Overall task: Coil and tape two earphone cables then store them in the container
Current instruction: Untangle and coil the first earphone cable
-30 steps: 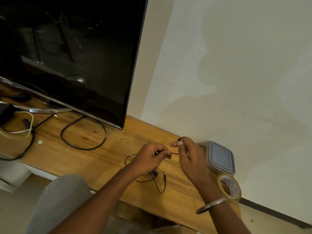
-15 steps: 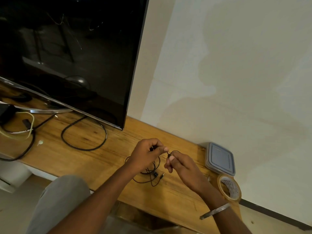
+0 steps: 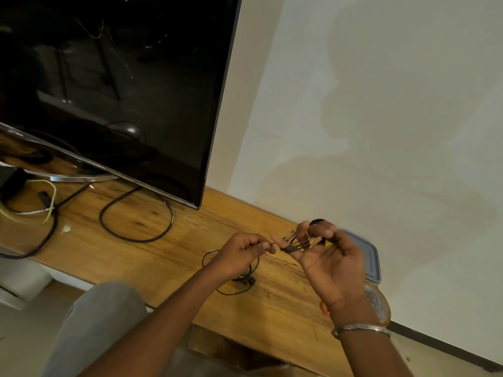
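my left grip pinches the earphone cable; my right grip holds its coiled loops above the bench.

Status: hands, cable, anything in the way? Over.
Left hand pinches earphone cable; right hand holds its coils round the fingers. Tail loose on table. Container lidded, tape roll beside it.

Wooden shelf holds container, tape roll, cable

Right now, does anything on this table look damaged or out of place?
The dark television screen shows thin pale lines near its top, maybe scratches or cracks, maybe reflections. A small whitish smear marks the wooden table.
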Demonstrator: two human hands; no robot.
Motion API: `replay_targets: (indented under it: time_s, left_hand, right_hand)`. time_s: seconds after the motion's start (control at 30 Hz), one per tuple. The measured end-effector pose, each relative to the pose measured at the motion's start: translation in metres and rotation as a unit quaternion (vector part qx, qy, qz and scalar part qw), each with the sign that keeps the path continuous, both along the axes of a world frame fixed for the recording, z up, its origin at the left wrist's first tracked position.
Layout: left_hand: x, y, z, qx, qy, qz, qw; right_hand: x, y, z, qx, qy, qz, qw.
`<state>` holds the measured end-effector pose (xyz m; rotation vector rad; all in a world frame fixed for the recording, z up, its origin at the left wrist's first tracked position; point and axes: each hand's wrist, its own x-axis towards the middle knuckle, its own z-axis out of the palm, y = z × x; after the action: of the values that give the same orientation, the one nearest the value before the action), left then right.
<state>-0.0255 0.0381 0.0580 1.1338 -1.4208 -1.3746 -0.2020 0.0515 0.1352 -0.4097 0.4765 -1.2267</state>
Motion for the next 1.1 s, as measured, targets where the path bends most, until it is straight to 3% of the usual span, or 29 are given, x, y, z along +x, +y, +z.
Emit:
replay_targets:
  time_s: [0.1,0.17,0.27,0.33,0.43,0.53,0.57,0.63,0.7,0.83,0.9,1.0,1.1]
  left_hand:
    - [-0.004,0.004,0.002,-0.014,-0.040,-0.024,0.999]
    - [-0.004,0.006,0.005,-0.015,-0.056,-0.035,0.998]
    - [-0.003,0.005,0.007,-0.038,-0.085,-0.024,0.995]
    - [-0.002,0.005,0.008,-0.046,-0.102,-0.017,0.994]
    - [-0.002,0.005,0.010,-0.059,-0.113,-0.013,0.992]
    - [-0.002,0.005,0.011,-0.087,-0.095,0.009,0.992]
    - [-0.002,0.005,0.011,-0.090,-0.085,0.020,0.992]
    - [-0.002,0.005,0.011,-0.093,-0.074,0.032,0.992]
    - [-0.001,0.004,0.009,-0.104,-0.079,0.040,0.991]
    - [0.007,0.000,0.004,-0.121,-0.058,0.045,0.990]
    - [0.009,-0.001,0.006,-0.117,-0.027,0.036,0.992]
    - [0.003,0.001,0.010,-0.111,0.026,0.009,0.993]
    - [-0.004,0.002,0.011,-0.090,0.076,-0.002,0.993]
  right_hand:
    - [-0.002,-0.008,0.004,0.002,-0.021,-0.074,0.997]
    - [-0.003,-0.012,0.008,0.003,0.010,-0.118,0.993]
    - [0.001,-0.017,0.009,-0.017,0.180,-0.158,0.971]
    - [0.004,-0.016,0.004,-0.078,0.381,-0.176,0.904]
    - [0.007,-0.012,-0.014,-0.227,0.633,-0.158,0.723]
    - [0.005,-0.010,-0.036,-0.317,0.744,-0.101,0.579]
    - [0.005,-0.009,-0.043,-0.333,0.761,-0.080,0.551]
    - [0.005,-0.004,-0.054,-0.351,0.772,-0.040,0.529]
    - [0.005,0.000,-0.059,-0.354,0.764,-0.011,0.539]
    - [0.004,0.005,-0.051,-0.321,0.699,0.066,0.635]
    - [0.004,0.005,-0.045,-0.263,0.647,0.109,0.707]
    - [0.002,0.004,-0.035,-0.152,0.497,0.167,0.838]
    - [0.000,0.005,-0.029,-0.072,0.351,0.198,0.912]
